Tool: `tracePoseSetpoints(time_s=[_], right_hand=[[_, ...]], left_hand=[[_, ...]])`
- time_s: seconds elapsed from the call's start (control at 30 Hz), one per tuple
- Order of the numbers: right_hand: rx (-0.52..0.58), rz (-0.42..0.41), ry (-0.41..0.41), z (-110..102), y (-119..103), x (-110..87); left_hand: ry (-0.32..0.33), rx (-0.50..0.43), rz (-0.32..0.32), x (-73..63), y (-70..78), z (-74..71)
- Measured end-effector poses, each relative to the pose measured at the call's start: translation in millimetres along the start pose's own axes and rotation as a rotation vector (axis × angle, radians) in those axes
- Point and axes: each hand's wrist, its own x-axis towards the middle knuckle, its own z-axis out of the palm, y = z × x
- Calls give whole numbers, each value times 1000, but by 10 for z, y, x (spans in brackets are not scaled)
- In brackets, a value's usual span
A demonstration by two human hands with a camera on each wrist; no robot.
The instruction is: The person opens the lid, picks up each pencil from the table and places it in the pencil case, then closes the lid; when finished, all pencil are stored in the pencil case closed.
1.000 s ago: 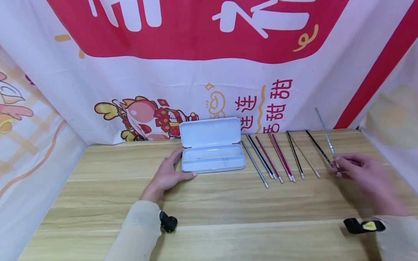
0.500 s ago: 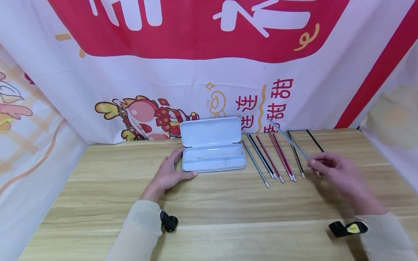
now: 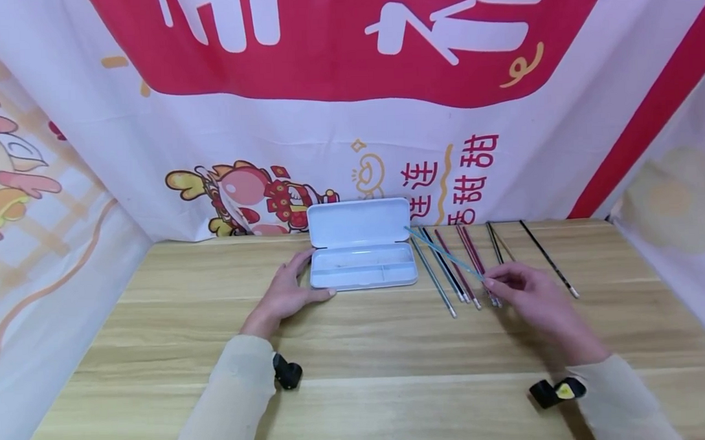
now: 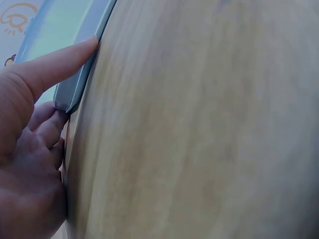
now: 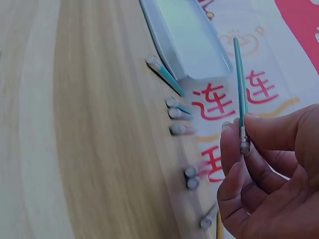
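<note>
A pale blue pencil case [image 3: 366, 286] stands with its lid raised at the back middle of the table, its divided tray facing up. My left hand [image 3: 285, 295] holds its left end, thumb along the front edge and fingers round the side. My right hand [image 3: 521, 292] pinches a teal pencil [image 5: 240, 84] close to its eraser end, between thumb and fingers. That pencil slants up over the row of pencils, its far tip near the case's right side in the head view. Several pencils lie there: a teal one [image 3: 433, 275], dark red ones [image 3: 471, 253] and black ones.
One black pencil [image 3: 549, 258] lies apart at the right, beyond my right hand. A natural wood-coloured pencil [image 3: 505, 247] is partly hidden behind that hand. Printed cloth [image 3: 349, 129] hangs along the back and both sides of the wooden table [image 3: 394, 400].
My right hand has moved left from the right end of the row, carrying the teal pencil, which has tipped leftward toward the case. My left hand stays on the case.
</note>
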Motion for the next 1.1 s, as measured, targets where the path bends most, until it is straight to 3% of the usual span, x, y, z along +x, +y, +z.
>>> tracePoseSetpoints(time_s=[0.57,1.1], right_hand=[[-115,-119,-30,224,-465,405],[-180,-242,-29,591,-730,825]], left_hand=[[1,-5,-9,-13,16,-7],[4,-8,-15,3,-3,7]])
